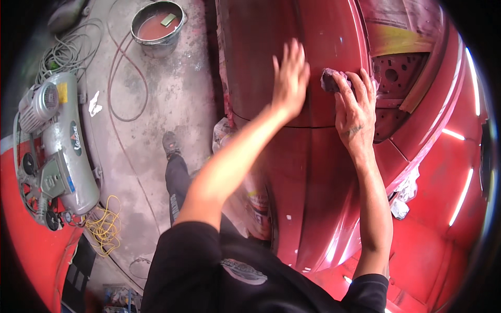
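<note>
A red car body (266,57) with a dull, sanded-looking surface stretches out in front of me. My left hand (291,83) is over its side panel, palm down with the fingers stretched and somewhat apart; whether it touches the paint I cannot tell. Farther right, my right hand (357,107) presses a crumpled purplish-grey cloth (329,80) against the panel beside the window opening. Its fingers bend over the wad, which sticks out on the left of the fingertips. A dark seam between two panels runs just below both hands.
A black bucket (159,46) of reddish water holds a greenish pad (168,20) at the upper left. An air compressor (65,141), coiled grey hose (65,57) and yellow cord (106,229) lie left. Masking paper (399,39) covers part of the opening; a hose crosses the concrete floor (135,172).
</note>
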Demonstrator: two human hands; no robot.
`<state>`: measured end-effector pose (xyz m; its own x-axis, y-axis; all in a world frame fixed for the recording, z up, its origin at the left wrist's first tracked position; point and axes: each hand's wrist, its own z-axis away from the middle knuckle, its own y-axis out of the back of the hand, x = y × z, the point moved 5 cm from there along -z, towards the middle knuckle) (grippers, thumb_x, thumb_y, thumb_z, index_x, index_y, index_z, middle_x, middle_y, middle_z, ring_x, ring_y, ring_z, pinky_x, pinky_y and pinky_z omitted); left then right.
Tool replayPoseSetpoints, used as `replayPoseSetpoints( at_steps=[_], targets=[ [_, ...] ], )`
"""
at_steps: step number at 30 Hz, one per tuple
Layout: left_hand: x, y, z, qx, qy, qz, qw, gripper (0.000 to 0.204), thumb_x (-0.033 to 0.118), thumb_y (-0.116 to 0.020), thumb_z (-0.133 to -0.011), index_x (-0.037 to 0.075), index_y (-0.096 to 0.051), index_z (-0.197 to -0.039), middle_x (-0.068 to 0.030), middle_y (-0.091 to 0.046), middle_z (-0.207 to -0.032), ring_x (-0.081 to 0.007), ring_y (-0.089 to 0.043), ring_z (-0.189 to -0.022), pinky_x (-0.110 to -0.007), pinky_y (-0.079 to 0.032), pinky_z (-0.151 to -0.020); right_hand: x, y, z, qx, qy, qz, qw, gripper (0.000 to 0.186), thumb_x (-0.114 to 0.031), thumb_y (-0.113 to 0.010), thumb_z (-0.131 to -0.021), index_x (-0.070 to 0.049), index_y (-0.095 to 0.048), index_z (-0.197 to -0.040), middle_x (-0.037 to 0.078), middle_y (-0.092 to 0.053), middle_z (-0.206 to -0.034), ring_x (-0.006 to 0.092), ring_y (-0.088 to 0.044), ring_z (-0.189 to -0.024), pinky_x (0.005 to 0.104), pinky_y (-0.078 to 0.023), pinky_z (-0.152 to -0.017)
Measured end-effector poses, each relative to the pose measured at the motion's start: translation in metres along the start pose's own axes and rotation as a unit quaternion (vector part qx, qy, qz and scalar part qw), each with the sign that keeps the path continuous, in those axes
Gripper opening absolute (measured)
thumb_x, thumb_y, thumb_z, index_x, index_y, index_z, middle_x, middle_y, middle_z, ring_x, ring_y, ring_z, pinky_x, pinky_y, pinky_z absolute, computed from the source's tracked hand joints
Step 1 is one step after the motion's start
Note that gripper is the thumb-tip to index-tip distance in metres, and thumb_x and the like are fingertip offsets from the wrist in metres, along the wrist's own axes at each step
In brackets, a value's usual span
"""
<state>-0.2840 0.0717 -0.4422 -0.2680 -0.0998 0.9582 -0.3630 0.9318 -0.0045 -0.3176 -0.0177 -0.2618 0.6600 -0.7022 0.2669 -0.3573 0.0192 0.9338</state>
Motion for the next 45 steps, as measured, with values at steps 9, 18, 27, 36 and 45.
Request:
replayPoseSetpoints(
  at_steps=[9, 18, 27, 36, 45],
  targets=[
    [0.026, -0.015, 0.183, -0.111, 0.021, 0.021, 0.993, 0.081, 0.013, -0.065, -0.101, -0.003, -0.024, -0.169, -0.0283, -0.01, -0.178, -0.049, -0.009, -0.165, -0.06, -0.018, -0.133, 0.004, 0.001, 0.006, -0.01, -0.008, -0.01, 1.0, 0.048, -0.002, -0.068, -0.094, -0.014, -0.069, -0.14, 0.016, -0.062, -0.137, 0.0451, -0.051, -0.141, 0.0618, -0.039, -0.119],
    [-0.089, 0.031, -0.088, 0.069, 0.1, 0.01, 0.993, 0.07, 0.041, -0.034, -0.118, -0.009, -0.026, -0.166, -0.0339, -0.019, -0.174, -0.0484, -0.016, -0.163, -0.049, -0.018, -0.135, -0.004, 0.001, -0.014, -0.003, 0.025, -0.016, 1.0, 0.047, -0.002, -0.068, -0.095, -0.012, -0.068, -0.141, 0.017, -0.061, -0.14, 0.0442, -0.05, -0.143, 0.0621, -0.038, -0.12],
    [-0.065, -0.017, 0.117, 0.01, 0.132, 0.093, 0.987, 0.068, 0.031, -0.043, -0.116, -0.001, -0.02, -0.17, -0.0266, -0.014, -0.178, -0.0422, -0.011, -0.166, -0.052, -0.012, -0.135, 0.006, 0.0, 0.013, -0.044, -0.014, 0.007, 0.999, 0.052, 0.0, -0.071, -0.093, -0.016, -0.068, -0.143, 0.015, -0.061, -0.143, 0.0434, -0.046, -0.148, 0.0611, -0.036, -0.123],
    [-0.017, -0.023, 0.161, -0.028, 0.167, 0.063, 0.984, 0.069, 0.036, -0.037, -0.117, -0.002, -0.016, -0.171, -0.0311, -0.01, -0.177, -0.0499, -0.009, -0.164, -0.056, -0.015, -0.134, 0.003, -0.003, 0.007, -0.055, -0.018, -0.002, 0.998, 0.053, 0.0, -0.071, -0.093, -0.016, -0.069, -0.143, 0.013, -0.06, -0.145, 0.042, -0.047, -0.148, 0.0604, -0.035, -0.125],
    [-0.201, 0.012, 0.075, 0.027, 0.351, 0.058, 0.934, 0.081, 0.05, -0.027, -0.117, -0.017, -0.02, -0.163, -0.0369, -0.009, -0.174, -0.0448, -0.004, -0.166, -0.048, -0.007, -0.136, -0.002, -0.004, -0.01, -0.033, 0.013, -0.009, 0.999, 0.054, 0.002, -0.069, -0.092, -0.016, -0.069, -0.143, 0.013, -0.062, -0.144, 0.0424, -0.049, -0.147, 0.0571, -0.037, -0.123]
  ],
)
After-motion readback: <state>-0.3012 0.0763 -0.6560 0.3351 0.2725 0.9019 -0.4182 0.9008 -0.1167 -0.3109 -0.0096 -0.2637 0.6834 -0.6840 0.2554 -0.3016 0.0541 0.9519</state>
